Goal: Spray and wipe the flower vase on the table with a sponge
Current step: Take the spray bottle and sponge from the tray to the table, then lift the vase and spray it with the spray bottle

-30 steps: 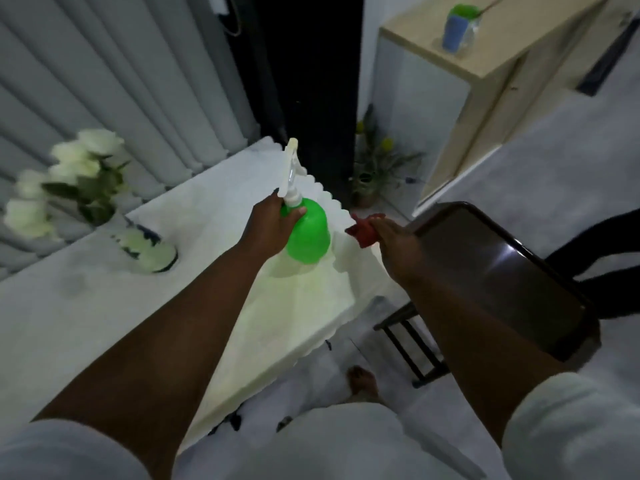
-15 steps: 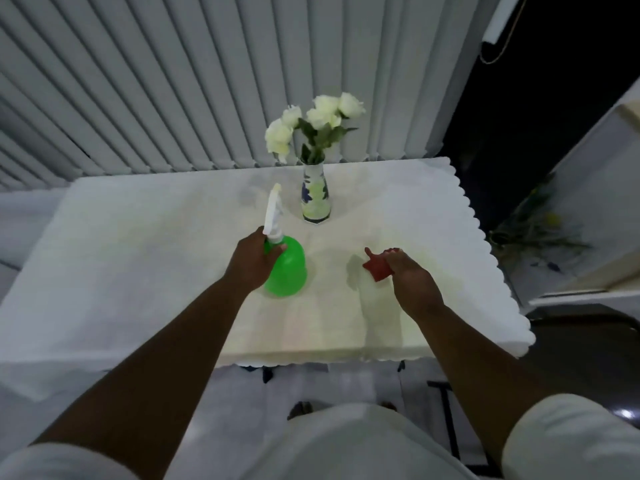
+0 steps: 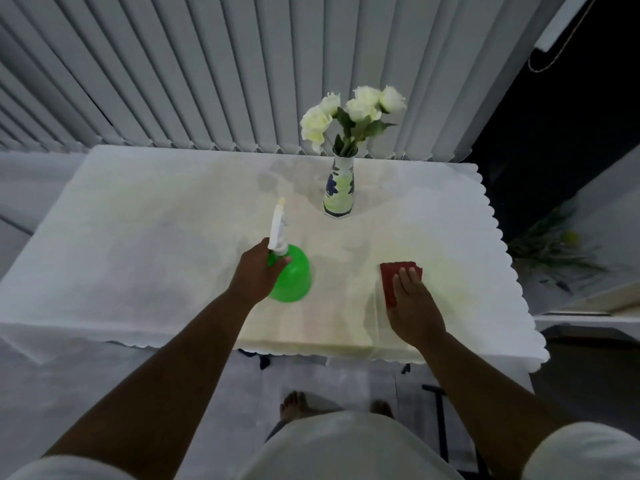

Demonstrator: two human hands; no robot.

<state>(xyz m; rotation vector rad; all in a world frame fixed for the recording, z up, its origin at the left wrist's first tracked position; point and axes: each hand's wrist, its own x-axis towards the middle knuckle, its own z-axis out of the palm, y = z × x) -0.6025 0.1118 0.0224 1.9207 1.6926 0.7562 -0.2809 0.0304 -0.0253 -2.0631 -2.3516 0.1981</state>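
Your left hand (image 3: 256, 273) grips the bottle (image 3: 289, 273) by its neck. Your right hand (image 3: 414, 306) lies flat on the sponge (image 3: 393, 277) (vase (image 3: 339, 188) stands beyond, untouched).

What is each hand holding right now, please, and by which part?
Left hand grips the spray bottle at its neck; right hand lies flat on the sponge.

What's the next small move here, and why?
Probably lift the green spray bottle and aim its nozzle at the vase. The left hand already has a grip on its neck, the right hand rests on the red sponge, and the vase stands untouched behind them.
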